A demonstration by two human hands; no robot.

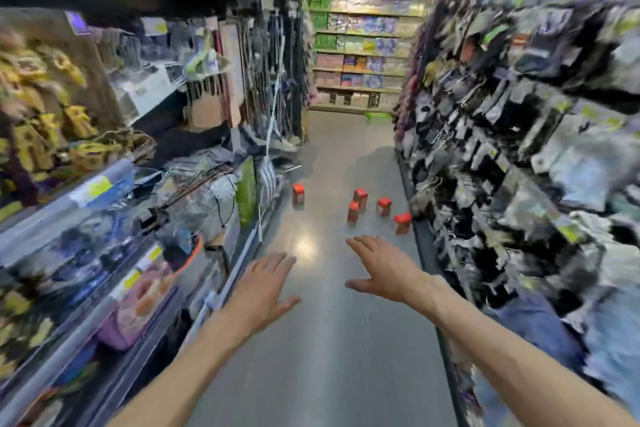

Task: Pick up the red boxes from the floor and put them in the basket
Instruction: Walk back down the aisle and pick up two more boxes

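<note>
Glossy grey floor point(332, 340) here, smooth and polished enough to throw back a bright white glare at the middle and faint reflections under the red boxes point(360, 197), which look like matt card up at 12 o'clock. At 9 o'clock the left shelves point(114, 180) show smooth, shiny metal-looking edge rails, with crinkly clear plastic wrap catching light on the goods behind. At 3 o'clock the right rack point(519, 135) is packed with shiny plastic packets, too blurred to tell more, and both hands point(384, 270) are bare.
</note>
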